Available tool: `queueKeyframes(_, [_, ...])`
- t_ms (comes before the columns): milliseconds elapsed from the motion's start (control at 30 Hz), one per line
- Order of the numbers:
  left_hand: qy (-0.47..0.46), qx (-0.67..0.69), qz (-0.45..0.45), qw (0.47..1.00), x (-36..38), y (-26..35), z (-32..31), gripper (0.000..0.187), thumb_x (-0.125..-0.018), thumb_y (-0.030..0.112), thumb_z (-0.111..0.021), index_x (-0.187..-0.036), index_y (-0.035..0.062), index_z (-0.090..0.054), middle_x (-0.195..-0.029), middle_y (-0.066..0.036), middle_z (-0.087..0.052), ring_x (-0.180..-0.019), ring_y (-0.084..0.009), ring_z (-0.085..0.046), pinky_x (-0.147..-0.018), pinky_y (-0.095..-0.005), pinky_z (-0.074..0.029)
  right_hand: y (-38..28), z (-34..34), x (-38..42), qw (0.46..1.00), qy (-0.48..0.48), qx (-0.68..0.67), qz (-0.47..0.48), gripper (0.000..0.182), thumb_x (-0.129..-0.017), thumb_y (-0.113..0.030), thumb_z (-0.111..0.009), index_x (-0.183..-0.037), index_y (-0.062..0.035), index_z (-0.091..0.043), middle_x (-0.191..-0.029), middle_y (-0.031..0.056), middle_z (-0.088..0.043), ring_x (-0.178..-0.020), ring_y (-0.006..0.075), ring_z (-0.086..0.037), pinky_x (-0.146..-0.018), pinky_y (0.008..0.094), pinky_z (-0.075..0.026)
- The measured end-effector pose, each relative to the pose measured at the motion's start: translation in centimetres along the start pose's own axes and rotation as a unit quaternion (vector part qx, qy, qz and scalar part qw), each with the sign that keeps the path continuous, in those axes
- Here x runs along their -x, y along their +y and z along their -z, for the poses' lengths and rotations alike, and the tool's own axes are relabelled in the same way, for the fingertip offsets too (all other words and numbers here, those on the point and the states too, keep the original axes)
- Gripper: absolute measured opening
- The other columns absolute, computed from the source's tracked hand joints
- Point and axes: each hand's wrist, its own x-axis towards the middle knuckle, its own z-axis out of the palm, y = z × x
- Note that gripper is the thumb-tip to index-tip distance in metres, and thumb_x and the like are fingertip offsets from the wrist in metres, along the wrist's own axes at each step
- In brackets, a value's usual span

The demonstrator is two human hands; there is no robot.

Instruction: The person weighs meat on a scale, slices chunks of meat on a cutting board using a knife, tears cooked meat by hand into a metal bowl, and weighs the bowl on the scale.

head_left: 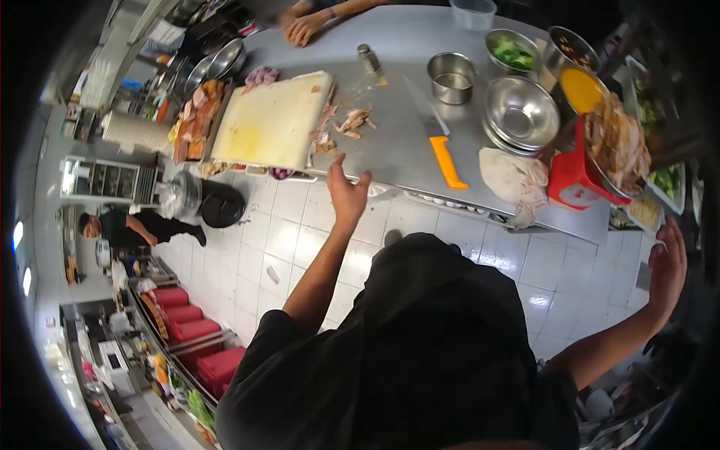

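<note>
Stainless-steel worktop (405,150) spans the upper half of the frame. Left hand (346,191), centre frame, is spread wide and holds nothing; it hovers at the worktop's near edge, just below meat scraps (352,121) beside the cream cutting board (274,120). Right hand (666,266), at the right edge, is open and holds nothing. Stacked steel bowls (521,112), upper right, are bare inside. A small steel pot (452,77) stands left of them. One bowl (512,51) holds greens; another bowl (616,146), on a red scale (574,180), holds shredded meat.
</note>
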Motion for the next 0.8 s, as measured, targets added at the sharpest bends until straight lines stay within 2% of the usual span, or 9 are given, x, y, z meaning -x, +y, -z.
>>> queueKeyframes(33, [0.027,-0.037,-0.018,0.999,-0.3,-1.2,0.5,0.069,-0.072,0.017,-0.074,-0.13,-0.0013,-0.042,-0.123,-0.021,-0.049,-0.115,-0.0351,-0.046,-0.099,-0.0428,-0.037,-0.7,-1.4,0.4,1.0,-0.008,-0.002,0.01,0.04,-0.094,-0.018,-0.055,-0.13,-0.0012,-0.052,-0.089,-0.0038,-0.054,-0.064,0.0007,-0.045,-0.051,0.0158,-0.031])
queueKeyframes(67, [0.024,-0.043,0.015,0.999,-0.7,-2.3,0.9,0.071,-0.072,0.018,-0.073,-0.132,-0.0009,-0.04,-0.125,-0.023,-0.047,-0.118,-0.0393,-0.042,-0.101,-0.0459,-0.034,-1.3,-2.9,0.6,1.0,-0.014,-0.005,0.02,0.04,-0.095,-0.019,-0.055,-0.13,-0.0006,-0.051,-0.088,-0.0038,-0.053,-0.061,0.0005,-0.044,-0.049,0.0158,-0.031])
queueKeyframes(200, [0.044,-0.018,0.078,0.996,-3.4,-4.8,0.9,0.079,-0.07,0.021,-0.073,-0.135,-0.004,-0.035,-0.127,-0.027,-0.044,-0.119,-0.0424,-0.04,-0.103,-0.0466,-0.033,-3.1,-8.5,2.1,0.991,-0.121,-0.028,0.047,0.038,-0.093,-0.015,-0.056,-0.126,0.0034,-0.052,-0.085,0.0013,-0.057,-0.059,0.0034,-0.046,-0.048,0.0181,-0.034])
queueKeyframes(467, [0.116,-0.021,0.007,0.993,-8.7,-7.7,-1.8,0.08,-0.065,0.012,-0.075,-0.132,-0.0088,-0.035,-0.125,-0.032,-0.043,-0.118,-0.0449,-0.042,-0.104,-0.046,-0.033,-4.8,-23.5,6.4,0.958,-0.275,0.064,-0.039,0.027,-0.089,-0.009,-0.059,-0.114,0.0003,-0.059,-0.076,0.0026,-0.056,-0.056,0.0078,-0.051,-0.047,0.0218,-0.04])
queueKeyframes(567, [0.058,0.022,0.009,0.998,-9.9,-8.2,-2.1,0.081,-0.065,0.011,-0.075,-0.132,-0.0093,-0.035,-0.124,-0.03,-0.045,-0.116,-0.0416,-0.046,-0.101,-0.0449,-0.037,-3.9,-26.1,7.8,0.955,-0.279,0.055,-0.082,0.025,-0.088,-0.007,-0.059,-0.111,0.001,-0.06,-0.073,0.0032,-0.057,-0.055,0.0089,-0.054,-0.046,0.0224,-0.041])
queueKeyframes(667, [-0.037,0.175,-0.004,0.984,-11.0,-8.4,-1.9,0.078,-0.068,0.011,-0.074,-0.134,-0.0075,-0.036,-0.123,-0.026,-0.048,-0.113,-0.0367,-0.051,-0.098,-0.0405,-0.041,-3.5,-27.4,8.8,0.956,-0.269,0.05,-0.105,0.024,-0.087,-0.005,-0.059,-0.11,0.0011,-0.06,-0.073,0.0033,-0.058,-0.055,0.0096,-0.055,-0.046,0.023,-0.041])
queueKeyframes(700, [-0.068,0.145,-0.001,0.987,-11.1,-7.3,-0.8,0.075,-0.071,0.011,-0.073,-0.135,-0.0062,-0.036,-0.119,-0.024,-0.051,-0.108,-0.0338,-0.053,-0.093,-0.0393,-0.043,-3.3,-27.4,9.4,0.959,-0.255,0.048,-0.113,0.024,-0.087,-0.005,-0.059,-0.109,0.0013,-0.06,-0.073,0.0032,-0.058,-0.055,0.0097,-0.055,-0.046,0.0232,-0.042])
queueKeyframes(767, [-0.078,0.067,-0.165,0.981,-13.7,-11.5,-2.4,0.064,-0.078,0.012,-0.068,-0.133,-0.004,-0.041,-0.106,-0.018,-0.055,-0.094,-0.0279,-0.055,-0.079,-0.0377,-0.048,-2.9,-27.5,10.1,0.968,-0.22,0.062,-0.102,0.022,-0.087,-0.007,-0.06,-0.107,0.0029,-0.061,-0.07,0.0034,-0.057,-0.055,0.009,-0.055,-0.047,0.0238,-0.042])
queueKeyframes(800, [-0.043,0.035,-0.261,0.964,-14.6,-8.0,-0.7,0.054,-0.081,0.012,-0.065,-0.128,-0.0055,-0.046,-0.101,-0.016,-0.055,-0.088,-0.0263,-0.055,-0.074,-0.0391,-0.048,-3.1,-27.6,10.5,0.97,-0.21,0.065,-0.099,0.021,-0.087,-0.007,-0.059,-0.106,0.0026,-0.062,-0.07,0.0032,-0.057,-0.055,0.0088,-0.055,-0.047,0.024,-0.043])
